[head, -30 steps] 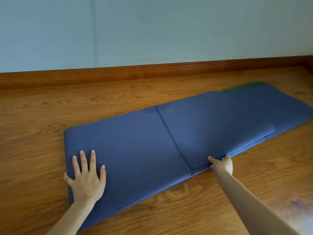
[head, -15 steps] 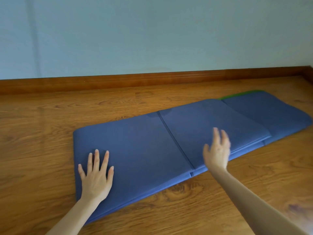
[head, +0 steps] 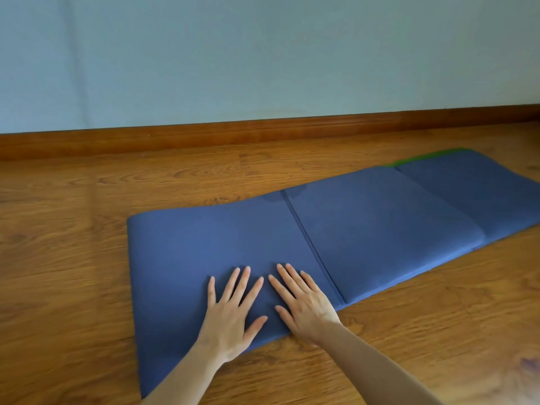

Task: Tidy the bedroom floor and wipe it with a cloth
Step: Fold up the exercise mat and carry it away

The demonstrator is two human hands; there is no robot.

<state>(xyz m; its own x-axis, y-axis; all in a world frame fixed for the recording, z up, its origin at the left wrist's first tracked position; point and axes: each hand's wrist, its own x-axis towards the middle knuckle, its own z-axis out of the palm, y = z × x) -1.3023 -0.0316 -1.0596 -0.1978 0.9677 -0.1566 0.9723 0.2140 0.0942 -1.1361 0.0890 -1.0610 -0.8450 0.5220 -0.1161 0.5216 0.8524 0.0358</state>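
Note:
A long blue folding mat (head: pixel 365 223) lies flat on the wooden floor (head: pixel 73 273), running from lower left to upper right, with a crease down its middle and a folded-over panel on its right half. A sliver of green underside (head: pixel 409 159) shows at its far right end. My left hand (head: pixel 233 311) and my right hand (head: pixel 301 302) press side by side on the mat's near left panel, palms down, fingers straight and spread. No cloth is in view.
A brown wooden skirting board (head: pixel 263 130) runs along the pale blue wall (head: pixel 263 54) behind the mat. Bare wood floor surrounds the mat on the left, behind it and in front.
My right hand let go of the mat's near edge, lifted and came left onto the left panel. My left hand slid right to lie beside it. The view has shifted.

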